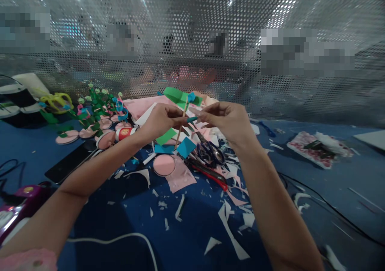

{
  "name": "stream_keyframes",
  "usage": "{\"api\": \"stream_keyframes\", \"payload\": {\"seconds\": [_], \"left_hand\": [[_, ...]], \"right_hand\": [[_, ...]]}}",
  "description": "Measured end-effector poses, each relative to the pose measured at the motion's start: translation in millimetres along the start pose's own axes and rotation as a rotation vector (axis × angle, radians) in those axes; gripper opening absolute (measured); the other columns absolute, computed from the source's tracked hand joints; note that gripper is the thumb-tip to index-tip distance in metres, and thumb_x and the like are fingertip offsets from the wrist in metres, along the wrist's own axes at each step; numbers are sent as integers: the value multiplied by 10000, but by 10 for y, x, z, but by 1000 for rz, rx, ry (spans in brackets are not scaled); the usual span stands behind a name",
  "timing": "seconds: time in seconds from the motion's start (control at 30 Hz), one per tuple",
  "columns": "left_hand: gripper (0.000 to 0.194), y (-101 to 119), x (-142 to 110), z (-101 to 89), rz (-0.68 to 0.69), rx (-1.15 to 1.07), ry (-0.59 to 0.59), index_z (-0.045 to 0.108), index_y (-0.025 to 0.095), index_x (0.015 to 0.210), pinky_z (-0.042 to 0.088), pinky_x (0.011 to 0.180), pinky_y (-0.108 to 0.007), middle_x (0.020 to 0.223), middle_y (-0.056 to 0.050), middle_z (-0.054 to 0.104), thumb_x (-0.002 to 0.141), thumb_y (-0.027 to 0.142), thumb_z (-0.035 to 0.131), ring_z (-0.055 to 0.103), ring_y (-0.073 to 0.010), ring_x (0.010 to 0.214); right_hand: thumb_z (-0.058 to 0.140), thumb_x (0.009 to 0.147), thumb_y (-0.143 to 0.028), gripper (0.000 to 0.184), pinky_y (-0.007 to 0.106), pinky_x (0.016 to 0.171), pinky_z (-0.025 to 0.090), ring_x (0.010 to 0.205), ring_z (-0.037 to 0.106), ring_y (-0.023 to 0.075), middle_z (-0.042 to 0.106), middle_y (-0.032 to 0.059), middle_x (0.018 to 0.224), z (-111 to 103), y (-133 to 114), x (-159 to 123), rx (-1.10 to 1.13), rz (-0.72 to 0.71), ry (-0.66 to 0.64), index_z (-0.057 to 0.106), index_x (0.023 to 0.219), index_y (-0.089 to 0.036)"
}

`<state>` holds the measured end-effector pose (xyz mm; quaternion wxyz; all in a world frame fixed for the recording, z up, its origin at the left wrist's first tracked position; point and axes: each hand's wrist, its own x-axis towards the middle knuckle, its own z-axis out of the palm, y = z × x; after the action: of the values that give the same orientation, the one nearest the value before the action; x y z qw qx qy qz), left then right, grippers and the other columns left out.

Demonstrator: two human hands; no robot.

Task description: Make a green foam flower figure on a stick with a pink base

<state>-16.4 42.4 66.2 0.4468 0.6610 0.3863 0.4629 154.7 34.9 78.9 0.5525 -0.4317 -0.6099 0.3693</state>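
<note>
My left hand [161,120] pinches a thin stick [179,132] with a small blue paper flower [191,97] on its upper end. The stick tilts slightly to the right over the paper pile. Beside it, the fingertips of my right hand [230,120] are closed at a small green paper leaf [191,119], which sits against the stick. A blue paper square [186,146] and a pink disc [164,164] lie below the hands. Scissors [207,152] with dark blue handles and a red-and-black cutter [210,174] rest among scraps under my right hand.
Several paper flowers on pink round bases [67,137] stand at left, near a phone [70,162] and yellow-handled scissors [57,102]. A purple device [25,203] and white cable [120,237] lie nearer. Behind rises a perforated metal screen [180,14]. Black cable [327,209] crosses the right side.
</note>
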Motion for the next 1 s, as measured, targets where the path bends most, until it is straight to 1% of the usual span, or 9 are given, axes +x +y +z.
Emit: {"api": "stream_keyframes", "payload": {"seconds": [0.13,0.23,0.33,0.4,0.5,0.67,0.73,0.87,1.0], "left_hand": [[201,46,-42,39,-7,18,-34,679,70,679,506,535,-192,595,-34,676,600,233,767,625,-99,515],[216,54,-61,49,-12,16,-100,692,69,712,516,544,-203,624,-45,693,585,222,776,633,-108,531],[275,57,-78,61,-10,-35,-170,705,78,746,517,543,-200,649,-49,704,554,253,796,632,-108,545],[304,58,-86,71,-10,-70,-191,710,85,760,518,539,-201,655,-48,707,544,278,801,631,-109,545],[310,53,-89,80,-12,-84,-180,714,93,754,521,535,-200,652,-46,708,536,294,804,635,-112,542],[266,34,-71,74,47,-43,-110,711,93,667,501,508,-178,580,-36,685,526,296,810,610,-96,500],[257,26,-63,68,72,-27,-89,706,97,640,498,498,-182,572,-35,681,539,313,803,605,-98,491],[226,18,-59,55,100,-2,-87,709,104,642,501,507,-191,580,-35,680,581,310,780,604,-100,495],[187,15,-71,54,93,23,-93,717,107,661,487,512,-184,570,-36,673,608,279,765,596,-94,498]], "right_hand": [[852,302,-405,426,222,414,424,463,540,96,619,-14,516,37,66,44,16,31,-35,625,572,-167],[865,271,-347,419,234,475,442,506,552,103,620,-24,532,38,93,64,60,34,-77,617,562,-174],[866,281,-322,391,254,548,465,548,567,112,631,-27,562,42,96,61,109,26,-140,636,562,-178],[860,312,-338,357,265,570,470,551,567,114,636,-23,564,49,96,51,110,19,-168,651,554,-180],[848,370,-364,322,275,596,479,562,573,116,655,-16,594,62,107,38,116,14,-178,678,579,-186],[853,365,-344,332,283,624,491,586,576,120,642,-28,608,99,137,26,187,28,-157,659,585,-190],[854,372,-330,334,284,639,495,595,572,118,621,-39,603,127,151,20,234,21,-126,650,599,-193],[858,369,-302,347,298,679,510,646,584,131,615,-44,634,185,167,-3,329,-27,-45,644,626,-208],[841,414,-342,337,319,679,526,703,618,164,652,-20,684,219,148,-40,315,10,-58,665,669,-210]]}}
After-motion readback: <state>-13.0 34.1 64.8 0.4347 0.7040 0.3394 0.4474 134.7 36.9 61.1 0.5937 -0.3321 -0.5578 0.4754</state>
